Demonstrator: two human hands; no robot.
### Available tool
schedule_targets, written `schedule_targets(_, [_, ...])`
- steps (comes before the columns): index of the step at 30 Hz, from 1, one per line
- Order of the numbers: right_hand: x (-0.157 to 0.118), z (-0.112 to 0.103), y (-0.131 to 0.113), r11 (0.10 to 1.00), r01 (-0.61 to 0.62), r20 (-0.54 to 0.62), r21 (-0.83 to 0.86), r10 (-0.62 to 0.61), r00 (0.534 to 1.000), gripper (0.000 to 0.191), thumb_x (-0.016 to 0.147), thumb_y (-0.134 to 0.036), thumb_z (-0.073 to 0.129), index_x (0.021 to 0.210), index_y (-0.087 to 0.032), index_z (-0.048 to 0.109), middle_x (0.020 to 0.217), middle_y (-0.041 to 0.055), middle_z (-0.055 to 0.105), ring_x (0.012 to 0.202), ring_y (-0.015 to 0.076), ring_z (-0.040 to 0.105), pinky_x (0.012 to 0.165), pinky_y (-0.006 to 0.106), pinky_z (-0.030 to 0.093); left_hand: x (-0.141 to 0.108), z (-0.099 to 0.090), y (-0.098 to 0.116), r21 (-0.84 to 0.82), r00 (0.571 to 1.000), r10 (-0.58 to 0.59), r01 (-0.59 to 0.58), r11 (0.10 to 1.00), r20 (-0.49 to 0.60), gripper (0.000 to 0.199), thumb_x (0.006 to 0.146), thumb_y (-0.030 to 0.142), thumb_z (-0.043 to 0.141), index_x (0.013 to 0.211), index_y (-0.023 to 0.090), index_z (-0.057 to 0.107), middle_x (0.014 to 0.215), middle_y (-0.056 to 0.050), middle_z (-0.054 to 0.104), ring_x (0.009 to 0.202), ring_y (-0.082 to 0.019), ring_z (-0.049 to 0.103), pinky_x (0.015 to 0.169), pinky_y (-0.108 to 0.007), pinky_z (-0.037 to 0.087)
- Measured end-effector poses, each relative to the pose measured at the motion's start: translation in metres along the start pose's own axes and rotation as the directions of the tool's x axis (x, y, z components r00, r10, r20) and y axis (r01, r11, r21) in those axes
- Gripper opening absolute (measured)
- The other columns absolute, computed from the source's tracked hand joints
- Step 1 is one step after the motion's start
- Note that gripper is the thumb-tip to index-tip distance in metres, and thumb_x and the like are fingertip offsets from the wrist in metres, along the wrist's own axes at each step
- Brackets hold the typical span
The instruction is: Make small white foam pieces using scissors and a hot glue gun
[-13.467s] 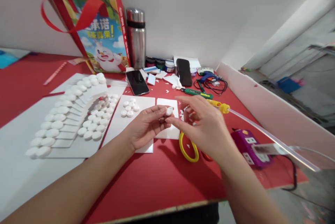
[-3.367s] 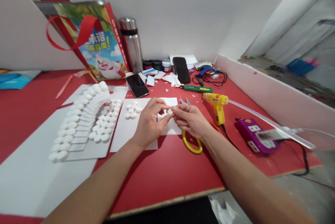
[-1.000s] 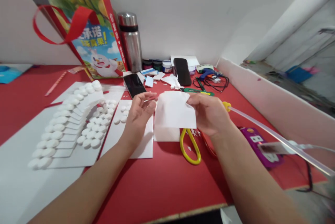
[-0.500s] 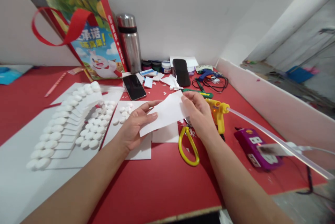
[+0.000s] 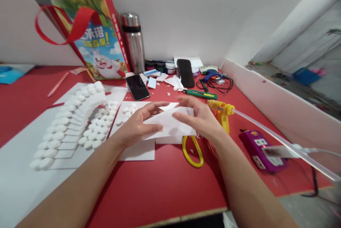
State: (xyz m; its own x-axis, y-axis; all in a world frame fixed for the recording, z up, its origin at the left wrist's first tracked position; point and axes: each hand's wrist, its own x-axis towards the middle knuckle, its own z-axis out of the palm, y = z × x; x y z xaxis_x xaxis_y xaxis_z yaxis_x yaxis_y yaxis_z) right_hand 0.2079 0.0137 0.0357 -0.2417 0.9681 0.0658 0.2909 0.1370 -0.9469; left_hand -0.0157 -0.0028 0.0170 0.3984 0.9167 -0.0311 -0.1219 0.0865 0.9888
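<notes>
A piece of white paper (image 5: 169,125) is held level between my two hands above the table, its surface slightly curved. My left hand (image 5: 135,125) grips its left end, thumb on the near face and fingers behind. At the right end my right hand (image 5: 205,117) has its thumb over the paper and its fingers, a little blurred, along the far edge. Below my right hand lies a pair of scissors, of which one yellow handle (image 5: 193,153) shows. White boards (image 5: 144,151) lie under the paper, with a few small white discs (image 5: 128,112) on one.
At left, a white stepped model (image 5: 68,146) edged with round discs stands on a large board. A yellow glue gun (image 5: 225,114) with a long stick and a purple power block (image 5: 262,151) are at right. Phones, a green cutter (image 5: 201,94), a steel flask (image 5: 133,44) and a bag stand behind.
The paper has turned from a slant to nearly level and dropped slightly. My right hand has shifted its grip, with its fingers more spread. The green cutter shows more fully.
</notes>
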Motion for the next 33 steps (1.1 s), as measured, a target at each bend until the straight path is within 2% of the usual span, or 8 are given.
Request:
schedule_targets(3, [-0.002,-0.001,-0.002,0.989,-0.136,0.136,0.052,0.128,0.983,0.027,0.077,-0.040,0.081,0.084,-0.017,0.070,0.072,0.0012,0.069,0.061,0.0150,0.063,0.053,0.026,0.046,0.004,-0.001,-0.001,-0.112,0.988,0.061,-0.077,0.991,-0.141,0.069,0.072,0.018,0.088,0.136,0.028,0.064,0.136,-0.008,0.066,0.106,-0.022,0.069,0.082,-0.028,0.058])
schedule_targets(6, [-0.003,-0.001,-0.005,0.945,-0.211,0.101,0.249,0.192,0.976,0.029,0.073,-0.033,0.085,0.084,-0.019,0.063,0.071,-0.0017,0.070,0.057,0.0126,0.063,0.052,0.023,0.047,0.009,-0.003,-0.003,-0.232,0.948,0.071,-0.148,0.961,-0.309,0.069,0.068,0.011,0.088,0.131,0.023,0.064,0.141,-0.009,0.063,0.107,-0.021,0.069,0.086,-0.029,0.058])
schedule_targets(13, [-0.005,0.000,-0.006,0.871,-0.338,0.298,0.356,0.237,0.925,0.035,0.078,-0.033,0.085,0.106,-0.019,0.070,0.088,0.0030,0.079,0.070,0.0175,0.075,0.062,0.028,0.059,0.006,0.004,-0.004,-0.309,0.972,-0.013,-0.062,0.949,-0.235,0.047,0.073,0.015,0.086,0.118,0.017,0.072,0.124,-0.009,0.073,0.091,-0.016,0.072,0.083,-0.029,0.058])
schedule_targets(19, [-0.003,0.003,-0.004,0.868,-0.354,0.278,0.348,0.265,0.923,0.034,0.082,-0.027,0.081,0.114,-0.020,0.072,0.084,0.0023,0.080,0.064,0.0164,0.074,0.055,0.024,0.057,0.010,0.003,-0.008,-0.234,0.954,-0.015,-0.058,0.971,-0.300,0.041,0.071,0.022,0.089,0.109,0.014,0.074,0.107,-0.008,0.076,0.084,-0.016,0.070,0.077,-0.028,0.057])
schedule_targets(23, [-0.001,0.003,0.002,0.867,-0.340,0.261,0.363,0.256,0.931,0.046,0.081,-0.030,0.083,0.124,-0.021,0.072,0.087,0.0039,0.081,0.065,0.0180,0.075,0.056,0.026,0.057,0.012,-0.002,-0.011,-0.139,0.917,0.076,-0.141,0.980,-0.392,0.053,0.067,0.020,0.090,0.117,0.017,0.073,0.104,-0.006,0.074,0.090,-0.017,0.068,0.075,-0.026,0.055])
schedule_targets(26, [0.001,0.004,0.006,0.846,-0.323,0.222,0.424,0.248,0.943,0.051,0.078,-0.030,0.085,0.127,-0.023,0.072,0.085,0.0033,0.081,0.065,0.0179,0.074,0.057,0.027,0.057,0.012,-0.001,-0.010,-0.114,0.895,0.131,-0.197,0.974,-0.426,0.048,0.068,0.017,0.089,0.114,0.017,0.076,0.105,-0.006,0.075,0.091,-0.016,0.068,0.075,-0.025,0.054])
schedule_targets(30, [0.002,0.008,0.008,0.771,-0.312,0.190,0.556,0.247,0.950,0.047,0.072,-0.026,0.088,0.118,-0.024,0.078,0.087,0.0032,0.081,0.067,0.0166,0.073,0.061,0.027,0.056,0.011,0.003,-0.007,-0.201,0.895,0.140,-0.244,0.949,-0.423,0.042,0.071,0.011,0.085,0.111,0.019,0.080,0.110,-0.007,0.079,0.092,-0.016,0.071,0.079,-0.025,0.055])
schedule_targets(33, [0.002,0.011,0.006,0.745,-0.302,0.162,0.595,0.257,0.953,0.035,0.071,-0.024,0.085,0.105,-0.021,0.082,0.080,0.0026,0.080,0.062,0.0136,0.069,0.056,0.023,0.052,0.010,0.005,-0.004,-0.266,0.902,0.132,-0.258,0.929,-0.412,0.042,0.073,0.009,0.081,0.114,0.018,0.080,0.095,-0.005,0.080,0.079,-0.013,0.069,0.071,-0.022,0.053])
